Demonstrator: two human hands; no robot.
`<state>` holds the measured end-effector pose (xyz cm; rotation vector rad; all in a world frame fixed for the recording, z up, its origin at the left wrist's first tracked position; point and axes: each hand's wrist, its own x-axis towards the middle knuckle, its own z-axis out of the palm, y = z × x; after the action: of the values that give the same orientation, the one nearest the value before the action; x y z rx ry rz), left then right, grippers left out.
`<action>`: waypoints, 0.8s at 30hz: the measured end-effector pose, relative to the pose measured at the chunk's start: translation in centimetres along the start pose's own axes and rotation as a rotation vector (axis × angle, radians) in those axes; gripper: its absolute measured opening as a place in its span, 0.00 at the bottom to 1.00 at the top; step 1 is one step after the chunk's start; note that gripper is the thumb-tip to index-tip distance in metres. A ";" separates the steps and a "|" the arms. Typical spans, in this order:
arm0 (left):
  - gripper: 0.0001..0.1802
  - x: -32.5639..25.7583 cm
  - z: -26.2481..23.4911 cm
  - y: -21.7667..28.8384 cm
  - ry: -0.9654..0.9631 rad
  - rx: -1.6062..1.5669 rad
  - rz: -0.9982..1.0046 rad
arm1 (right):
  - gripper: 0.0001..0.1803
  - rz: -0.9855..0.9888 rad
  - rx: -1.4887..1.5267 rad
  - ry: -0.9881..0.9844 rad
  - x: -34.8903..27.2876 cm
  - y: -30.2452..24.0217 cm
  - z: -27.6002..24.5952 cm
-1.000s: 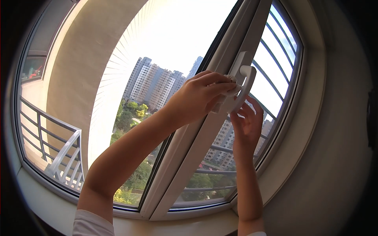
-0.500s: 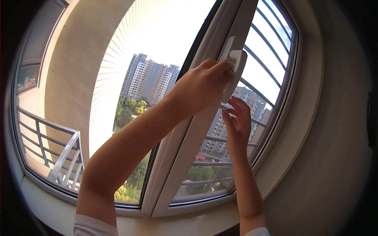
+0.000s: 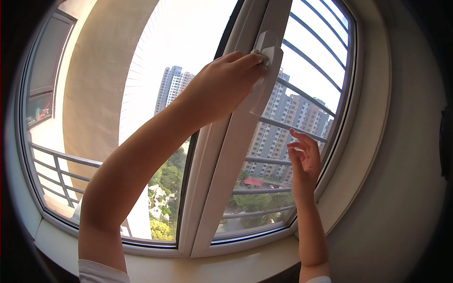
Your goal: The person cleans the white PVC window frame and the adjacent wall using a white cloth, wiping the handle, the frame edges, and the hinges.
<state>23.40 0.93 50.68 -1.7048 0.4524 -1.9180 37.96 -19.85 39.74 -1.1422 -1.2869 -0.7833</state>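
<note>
My left hand point(image 3: 222, 89) reaches up to the white window handle point(image 3: 262, 92) on the white centre frame point(image 3: 219, 188), its fingers curled over the handle's upper part. A small pale wad shows at the fingertips; I cannot tell what it is. The handle points downward along the frame. Lower down, my right hand point(image 3: 304, 165) hovers in front of the right pane point(image 3: 264, 207), fingers apart and slightly bent, holding nothing and apart from the handle.
Horizontal metal bars point(image 3: 302, 92) run outside the right pane. A balcony railing point(image 3: 56, 172) and a beige wall point(image 3: 94, 94) show through the left pane. A pale sill point(image 3: 236, 269) lies below, and a plain wall point(image 3: 401, 165) curves on the right.
My right hand has dropped away from just under the handle to lower on the right pane. My left hand stays on the handle, and the view has tilted down a little.
</note>
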 end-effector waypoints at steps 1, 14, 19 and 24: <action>0.16 0.2 -0.2 -0.2 -0.046 -0.021 -0.012 | 0.16 0.029 -0.010 -0.010 -0.3 0.2 0.0; 0.15 -3.1 -2.8 0.2 0.023 -0.286 -0.078 | 0.13 0.088 -0.109 -0.042 -2.5 0.1 -4.9; 0.14 0.0 0.3 0.4 0.050 -0.238 -0.129 | 0.11 0.036 -0.156 -0.066 -2.8 -1.4 -4.7; 0.14 -0.1 1.5 0.9 0.044 -0.114 -0.155 | 0.10 -0.058 -0.139 -0.160 -4.8 -1.2 -2.8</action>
<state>25.04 0.38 50.26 -1.8205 0.4655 -2.0784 36.91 -23.54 35.53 -1.3051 -1.4212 -0.8478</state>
